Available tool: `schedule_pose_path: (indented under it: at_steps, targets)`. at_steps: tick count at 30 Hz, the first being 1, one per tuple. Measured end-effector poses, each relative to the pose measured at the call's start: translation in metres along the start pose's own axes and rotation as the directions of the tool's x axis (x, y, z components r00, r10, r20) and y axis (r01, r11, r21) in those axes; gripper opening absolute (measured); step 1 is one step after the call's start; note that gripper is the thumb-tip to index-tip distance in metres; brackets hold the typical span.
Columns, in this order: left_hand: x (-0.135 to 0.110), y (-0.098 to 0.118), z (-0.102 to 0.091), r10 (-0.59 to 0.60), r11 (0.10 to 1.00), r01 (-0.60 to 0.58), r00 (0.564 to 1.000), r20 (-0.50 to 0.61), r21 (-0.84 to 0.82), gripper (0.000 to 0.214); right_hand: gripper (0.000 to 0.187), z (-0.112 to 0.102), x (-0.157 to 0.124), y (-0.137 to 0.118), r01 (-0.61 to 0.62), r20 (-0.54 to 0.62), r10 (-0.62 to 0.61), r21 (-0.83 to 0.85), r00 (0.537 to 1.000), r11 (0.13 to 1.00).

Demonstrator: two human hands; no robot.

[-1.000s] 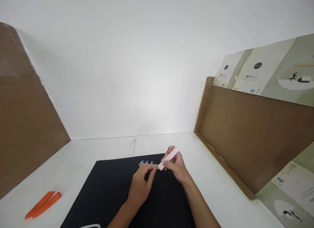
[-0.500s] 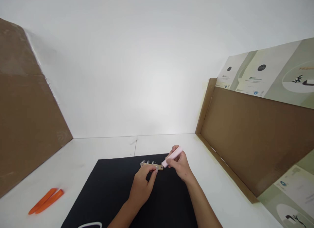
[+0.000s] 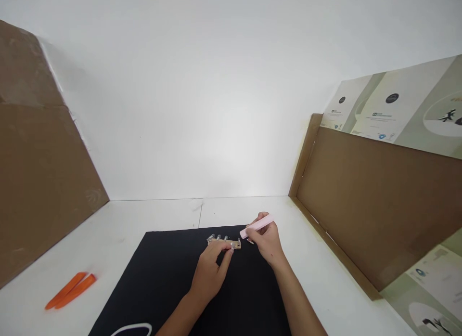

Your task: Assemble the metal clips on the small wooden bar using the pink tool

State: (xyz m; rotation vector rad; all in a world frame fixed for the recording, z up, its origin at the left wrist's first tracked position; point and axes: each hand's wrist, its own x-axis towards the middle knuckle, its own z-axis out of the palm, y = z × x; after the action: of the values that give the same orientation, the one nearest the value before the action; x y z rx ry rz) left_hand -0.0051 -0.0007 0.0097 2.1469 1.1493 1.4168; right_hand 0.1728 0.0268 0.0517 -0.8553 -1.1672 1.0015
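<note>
A small tan strip (image 3: 224,242) with several clear, shiny knobs on it lies at the far edge of a black mat (image 3: 169,283). My left hand (image 3: 210,271) rests on the mat, its fingertips pinching the near edge of the strip. My right hand (image 3: 266,242) is closed around a pale pink stick-shaped tool (image 3: 257,226). The tool's lower end hovers just to the right of the strip, apart from it.
Two orange pry tools (image 3: 70,290) lie on the white table (image 3: 119,235) at the left. Brown cardboard panels (image 3: 375,201) stand at the left and right. A white cord loop (image 3: 132,329) shows at the mat's near edge. Printed sheets (image 3: 422,109) lean at the right.
My right hand has drawn the pink tool to the right, off the strip's right end. My left hand stays on the strip. The camera has shifted slightly.
</note>
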Motion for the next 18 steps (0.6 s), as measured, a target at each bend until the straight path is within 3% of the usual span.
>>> schedule_pose_path:
  at_steps: [4,9,12,18]
  targets:
    - [0.0000,-0.0003,-0.0006,-0.011,1.000,0.011,1.000,0.004,0.008,0.015,0.037,-0.0021,0.0009,-0.0009,-0.004,0.008,0.004,-0.006,1.000,1.000]
    - [0.0004,0.0003,-0.0017,-0.017,1.000,0.017,1.000,0.019,-0.003,0.016,0.038,-0.0009,-0.0041,-0.0051,-0.084,0.174,0.078,0.030,0.982,0.996]
    - [0.0006,0.0007,-0.0021,-0.030,1.000,0.030,0.999,0.039,0.002,0.017,0.040,0.0006,-0.0059,-0.0055,-0.105,0.217,0.087,0.072,0.972,0.992]
    - [0.0002,0.0007,-0.0018,-0.001,1.000,0.001,1.000,0.011,0.022,0.015,0.040,0.0015,-0.0026,-0.0045,0.001,0.056,-0.006,0.093,0.998,0.996]
